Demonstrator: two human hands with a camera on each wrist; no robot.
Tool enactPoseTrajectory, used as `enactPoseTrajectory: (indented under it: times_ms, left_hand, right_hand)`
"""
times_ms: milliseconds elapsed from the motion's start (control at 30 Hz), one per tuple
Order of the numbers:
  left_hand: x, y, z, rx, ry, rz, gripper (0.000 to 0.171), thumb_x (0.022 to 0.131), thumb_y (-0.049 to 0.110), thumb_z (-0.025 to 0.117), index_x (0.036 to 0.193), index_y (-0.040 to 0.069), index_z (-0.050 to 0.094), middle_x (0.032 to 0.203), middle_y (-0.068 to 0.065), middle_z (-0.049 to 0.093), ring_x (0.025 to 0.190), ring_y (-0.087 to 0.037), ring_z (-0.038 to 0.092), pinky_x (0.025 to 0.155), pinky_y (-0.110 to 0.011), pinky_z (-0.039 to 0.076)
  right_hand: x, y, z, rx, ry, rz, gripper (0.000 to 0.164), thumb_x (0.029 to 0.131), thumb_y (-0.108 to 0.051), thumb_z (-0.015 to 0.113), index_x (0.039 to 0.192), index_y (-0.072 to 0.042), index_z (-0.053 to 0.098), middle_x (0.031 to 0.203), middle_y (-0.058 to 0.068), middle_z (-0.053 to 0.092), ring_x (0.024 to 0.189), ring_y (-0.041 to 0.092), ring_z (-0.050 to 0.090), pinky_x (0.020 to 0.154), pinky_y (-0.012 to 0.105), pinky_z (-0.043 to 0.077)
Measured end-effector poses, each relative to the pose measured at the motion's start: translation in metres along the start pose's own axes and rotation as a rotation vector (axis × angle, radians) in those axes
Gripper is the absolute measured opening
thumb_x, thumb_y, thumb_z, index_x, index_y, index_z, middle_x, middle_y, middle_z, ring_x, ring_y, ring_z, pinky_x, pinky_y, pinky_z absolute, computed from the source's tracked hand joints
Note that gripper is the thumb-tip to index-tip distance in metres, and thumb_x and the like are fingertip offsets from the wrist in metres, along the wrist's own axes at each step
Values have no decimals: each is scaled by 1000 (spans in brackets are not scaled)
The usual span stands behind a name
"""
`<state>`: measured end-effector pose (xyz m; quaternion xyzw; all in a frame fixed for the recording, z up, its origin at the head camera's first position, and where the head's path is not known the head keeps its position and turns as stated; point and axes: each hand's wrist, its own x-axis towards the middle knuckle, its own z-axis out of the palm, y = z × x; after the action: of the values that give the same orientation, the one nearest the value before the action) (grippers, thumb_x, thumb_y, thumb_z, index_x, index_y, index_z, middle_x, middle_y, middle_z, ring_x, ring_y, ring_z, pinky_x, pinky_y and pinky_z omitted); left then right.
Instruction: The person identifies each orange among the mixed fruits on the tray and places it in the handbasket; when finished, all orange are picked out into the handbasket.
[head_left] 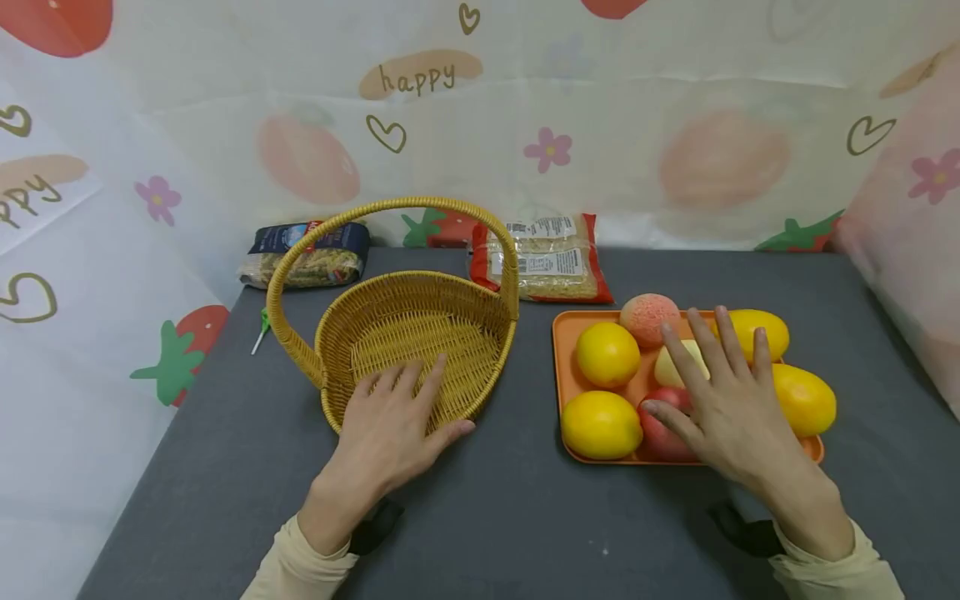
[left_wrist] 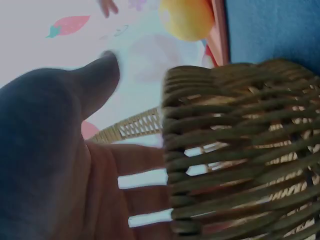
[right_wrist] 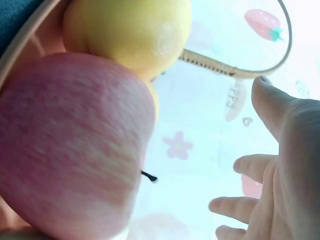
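My left hand is spread over the near rim of a yellow wicker basket with a tall handle. In the left wrist view, its fingers extend straight beyond the basket wall, partly hidden by it, with the thumb apart. Above an orange tray of fruit hovers my right hand, fingers straight and spread, holding nothing. Beneath and beside it lie a red apple, a pale yellow fruit partly covered by the fingers, and a yellow fruit. The apple looms large in the right wrist view.
Also on the tray are a pink peach, a round yellow fruit, a lemon and another yellow fruit. Behind the basket lie a pasta bag and a red-edged food packet. A small green-handled tool lies left.
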<state>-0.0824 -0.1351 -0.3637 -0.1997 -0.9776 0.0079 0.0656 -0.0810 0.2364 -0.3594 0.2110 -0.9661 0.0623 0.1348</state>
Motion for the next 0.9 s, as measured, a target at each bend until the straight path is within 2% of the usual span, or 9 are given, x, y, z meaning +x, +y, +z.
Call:
enactPoseTrajectory:
  times_ms: [33, 100, 167, 233, 433, 567, 700, 800, 900]
  left_hand:
    - [0, 1, -1, -11, -18, 17, 74, 82, 70, 40, 132, 17, 49, 117, -9, 58, 107, -28, 55, 89, -45, 41]
    - [-1, 3, -2, -27, -23, 62, 59, 82, 64, 49, 112, 14, 62, 92, -3, 61, 81, -21, 59, 69, -38, 47]
    - [-1, 5, -2, -36, -6, 108, 44, 81, 57, 57, 92, 15, 64, 76, 1, 56, 66, -16, 54, 55, -33, 44]
    - [-2, 5, -1, -36, 11, 145, 32, 80, 50, 63, 78, 18, 60, 66, 3, 48, 57, -13, 47, 48, -30, 38]
    - [-3, 5, 2, -30, 47, 218, 20, 78, 35, 69, 68, 22, 57, 62, 6, 44, 53, -12, 46, 42, -28, 33]
    - [-3, 5, 3, -44, 47, 245, 19, 77, 32, 71, 67, 23, 58, 62, 7, 44, 52, -12, 47, 42, -28, 34]
    - [-2, 5, 3, -62, 32, 247, 20, 78, 31, 71, 66, 23, 56, 62, 7, 45, 53, -12, 48, 42, -28, 34]
    - [-2, 5, 2, -70, 23, 245, 22, 78, 31, 70, 66, 23, 54, 62, 8, 44, 52, -11, 47, 41, -27, 32]
    - [-3, 5, 3, -75, 29, 249, 24, 78, 30, 71, 64, 23, 53, 61, 8, 43, 51, -11, 46, 40, -26, 30]
  right_hand:
    - [0, 1, -2, 4, -10, 8, 82, 86, -57, 49, 148, -18, 12, 154, 13, 5, 140, 32, -8, 105, 59, -7]
    - [0, 7, -7, 12, -21, 33, 80, 87, -54, 50, 148, -18, 12, 153, 15, 10, 140, 32, -6, 105, 59, -7]
    - [-2, 16, -13, 25, -24, 70, 77, 89, -51, 50, 148, -18, 13, 151, 18, 14, 140, 32, -5, 105, 58, -7]
    - [-5, 28, -18, 48, -13, 117, 74, 90, -48, 50, 148, -18, 16, 149, 20, 18, 140, 33, -3, 105, 57, -7]
    - [-22, 71, -29, 112, -46, 287, 68, 93, -42, 48, 146, -11, 21, 144, 27, 23, 139, 40, 1, 104, 59, -7]
    - [-33, 95, -30, 140, -127, 359, 67, 93, -42, 48, 144, -4, 25, 138, 32, 29, 128, 51, 19, 97, 67, 12]
    - [-36, 110, -26, 205, -262, 392, 70, 92, -44, 48, 141, 1, 27, 133, 35, 31, 115, 54, 29, 85, 67, 24]
    - [-36, 115, -20, 255, -356, 391, 69, 91, -46, 48, 138, 3, 32, 132, 36, 31, 115, 55, 30, 85, 67, 25]
    - [-36, 116, -15, 285, -411, 374, 67, 90, -46, 51, 135, 1, 37, 130, 35, 34, 114, 54, 32, 84, 66, 28]
